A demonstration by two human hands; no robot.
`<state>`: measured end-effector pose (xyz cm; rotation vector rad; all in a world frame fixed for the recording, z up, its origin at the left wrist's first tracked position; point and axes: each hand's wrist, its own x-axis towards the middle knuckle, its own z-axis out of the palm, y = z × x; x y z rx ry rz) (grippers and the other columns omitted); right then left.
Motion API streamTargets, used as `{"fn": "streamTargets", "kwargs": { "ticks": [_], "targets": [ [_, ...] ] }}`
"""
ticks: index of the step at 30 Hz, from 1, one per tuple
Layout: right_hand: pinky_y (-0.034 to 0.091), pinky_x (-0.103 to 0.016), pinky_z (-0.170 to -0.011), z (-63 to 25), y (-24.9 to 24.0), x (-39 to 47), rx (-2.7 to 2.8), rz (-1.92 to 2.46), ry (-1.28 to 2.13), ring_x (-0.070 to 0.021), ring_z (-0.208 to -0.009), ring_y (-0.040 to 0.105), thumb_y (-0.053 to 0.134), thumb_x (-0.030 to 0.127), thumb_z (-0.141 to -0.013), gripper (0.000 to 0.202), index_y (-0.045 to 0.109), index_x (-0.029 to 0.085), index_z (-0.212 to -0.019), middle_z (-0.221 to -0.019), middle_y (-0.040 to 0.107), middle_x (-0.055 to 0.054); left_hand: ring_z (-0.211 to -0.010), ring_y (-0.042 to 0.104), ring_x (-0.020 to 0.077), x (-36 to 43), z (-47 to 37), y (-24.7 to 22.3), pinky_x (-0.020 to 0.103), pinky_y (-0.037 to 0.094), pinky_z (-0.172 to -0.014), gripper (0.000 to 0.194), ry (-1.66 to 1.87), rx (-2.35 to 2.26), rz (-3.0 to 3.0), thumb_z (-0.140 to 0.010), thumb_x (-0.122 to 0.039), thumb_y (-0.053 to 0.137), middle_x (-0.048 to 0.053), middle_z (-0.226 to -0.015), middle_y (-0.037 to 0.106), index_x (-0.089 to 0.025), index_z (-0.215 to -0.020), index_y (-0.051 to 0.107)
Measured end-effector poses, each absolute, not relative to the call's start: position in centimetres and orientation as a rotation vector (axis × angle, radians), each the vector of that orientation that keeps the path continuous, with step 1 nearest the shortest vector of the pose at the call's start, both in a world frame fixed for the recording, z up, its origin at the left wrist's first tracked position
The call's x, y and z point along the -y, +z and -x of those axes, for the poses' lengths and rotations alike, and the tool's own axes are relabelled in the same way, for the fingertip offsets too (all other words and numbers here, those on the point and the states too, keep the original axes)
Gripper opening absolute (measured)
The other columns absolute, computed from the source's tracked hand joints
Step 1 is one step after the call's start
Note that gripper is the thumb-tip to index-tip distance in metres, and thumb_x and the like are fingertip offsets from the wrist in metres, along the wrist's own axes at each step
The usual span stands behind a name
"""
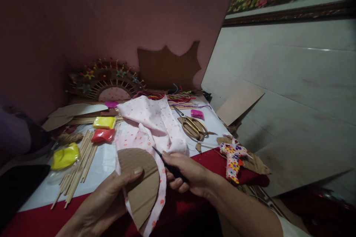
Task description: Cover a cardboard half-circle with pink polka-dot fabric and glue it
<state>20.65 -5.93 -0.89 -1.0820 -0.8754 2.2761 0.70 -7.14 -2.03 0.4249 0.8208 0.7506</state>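
My left hand point(111, 196) grips a half-round piece of corrugated cardboard point(143, 185), thumb on its face. Behind the cardboard lies pink-white fabric point(144, 113) with small red flowers; a strip of it borders the curved edge. In my right hand point(186, 170) are small dark scissors point(174, 169), my fingers closed round the handles. Their tip meets the fabric just above the cardboard's curve; whether the blades are apart I cannot tell. The rest of the fabric spreads loosely over the white table covering, farther back.
Gold-handled scissors point(191, 126) lie right of the fabric. Wooden sticks point(80, 166) and yellow point(65, 156) and red point(102, 136) packets are on the left. A decorated fan shape point(111, 77) and jagged cardboard point(169, 68) lean against the wall. A flowered glue gun point(233, 161) sits right.
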Motion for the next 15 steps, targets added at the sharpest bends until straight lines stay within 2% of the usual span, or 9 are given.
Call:
{"fn": "streamTargets", "kwargs": {
  "ticks": [4,10,15],
  "targets": [
    [0.011,-0.009,-0.031,-20.5,-1.4,5.9,0.933,1.066,2.217,-0.0002,-0.035,0.021,0.043,0.048,-0.09,0.033,0.041,0.019,-0.074,-0.058,0.036,0.008,-0.068,0.069,0.0248,7.1,-0.8,-1.8,0.035,0.055,-0.066,0.024,0.765,-0.898,-0.439,-0.072,-0.01,0.07,0.014,-0.082,0.074,-0.008,-0.095,0.069],
    [0.007,-0.01,-0.032,-20.5,-1.2,6.1,1.027,1.1,2.147,-0.0008,-0.036,0.016,0.046,0.051,-0.088,0.036,0.037,0.02,-0.072,-0.054,0.03,0.01,-0.069,0.07,0.0273,7.1,-1.0,-1.2,0.034,0.055,-0.063,0.048,0.773,-0.954,-0.456,-0.07,-0.01,0.072,0.014,-0.08,0.074,-0.008,-0.116,0.06],
    [0.009,-0.01,-0.032,-20.9,-1.0,5.8,1.059,1.067,2.213,-0.0005,-0.037,0.019,0.046,0.052,-0.088,0.037,0.039,0.019,-0.073,-0.059,0.034,0.009,-0.074,0.07,0.028,7.3,-1.2,-0.9,0.034,0.055,-0.067,0.043,0.77,-0.939,-0.446,-0.072,-0.01,0.069,0.016,-0.085,0.074,-0.006,-0.114,0.062]
  ]
}}
